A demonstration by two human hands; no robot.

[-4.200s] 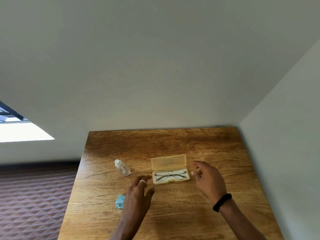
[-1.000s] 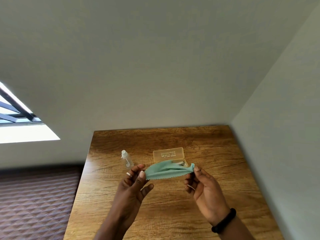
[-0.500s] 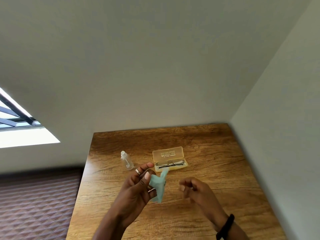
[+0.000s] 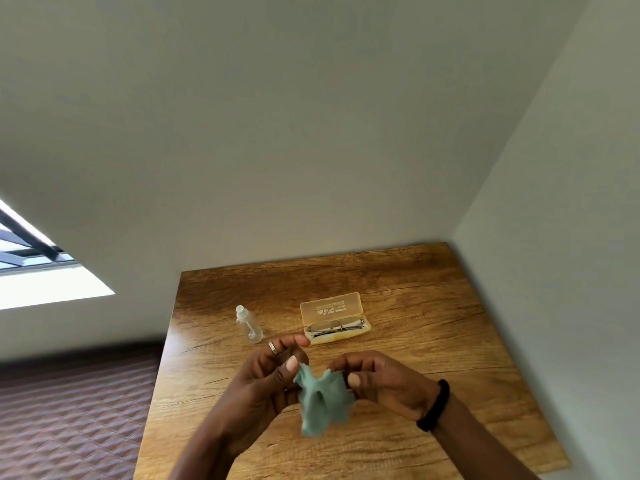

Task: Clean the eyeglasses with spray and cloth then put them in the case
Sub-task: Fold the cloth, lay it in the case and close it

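**Cloth pinched between both grips**

The left grip [image 4: 266,379] and right grip [image 4: 381,379] each pinch the green cloth [image 4: 320,400], which hangs crumpled between them above the surface [image 4: 433,348]. Beyond them the eyeglasses [image 4: 337,325] lie in the open case [image 4: 332,305]. The spray bottle [image 4: 250,328] stands beyond the left grip.

The crumpled teal cloth [image 4: 320,400] looks soft and matt. The brown wooden table [image 4: 433,306] shows a grained, faintly sheened surface. The translucent yellow plastic case [image 4: 330,304] and the clear plastic spray bottle [image 4: 251,329] look smooth. The thin wire-framed eyeglasses [image 4: 337,325] glint like metal.
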